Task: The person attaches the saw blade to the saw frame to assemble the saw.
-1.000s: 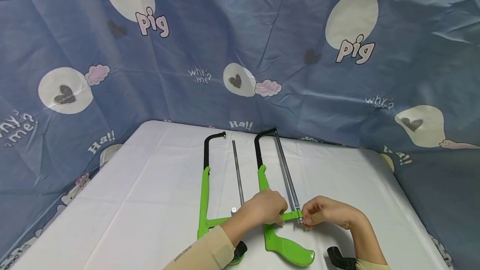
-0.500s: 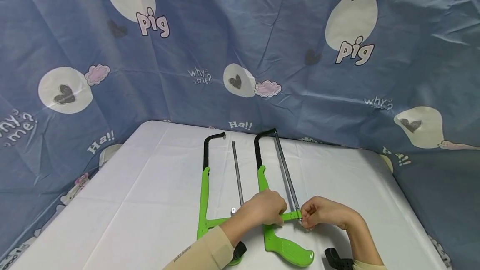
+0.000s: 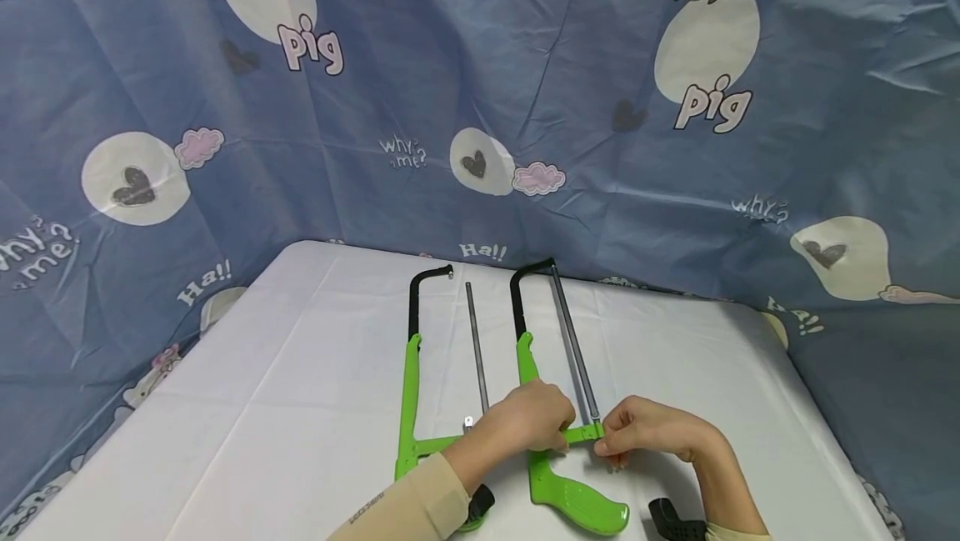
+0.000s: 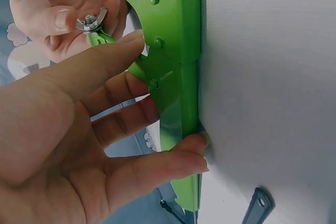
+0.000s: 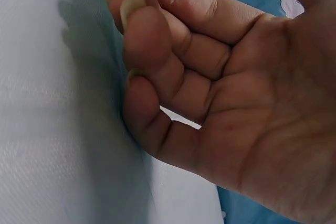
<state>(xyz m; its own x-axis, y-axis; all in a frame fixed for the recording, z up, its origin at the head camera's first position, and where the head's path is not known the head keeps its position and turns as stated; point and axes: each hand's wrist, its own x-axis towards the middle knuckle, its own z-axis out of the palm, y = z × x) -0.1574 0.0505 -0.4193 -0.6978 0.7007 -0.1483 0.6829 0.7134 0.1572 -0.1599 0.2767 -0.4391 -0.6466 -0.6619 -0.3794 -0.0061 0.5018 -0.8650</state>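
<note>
In the head view, the green hacksaw point(image 3: 528, 368) rests on the white table point(image 3: 300, 416), blade point(image 3: 574, 341) at 1 o'clock and handle point(image 3: 581, 506) at 5 o'clock from the left hand point(image 3: 534, 414). That hand clamps the saw at its crossbar point(image 3: 583, 433) between thumb and fingers, presumably to prevent twisting, while the right hand point(image 3: 651, 426), at 3 o'clock, curls thumb and fingers round the wing nut point(image 4: 90, 23), how tightly cannot be told, a hold suited to small turns. The second hacksaw point(image 3: 409, 391) lies at 9 o'clock, presumably leaving working room.
</note>
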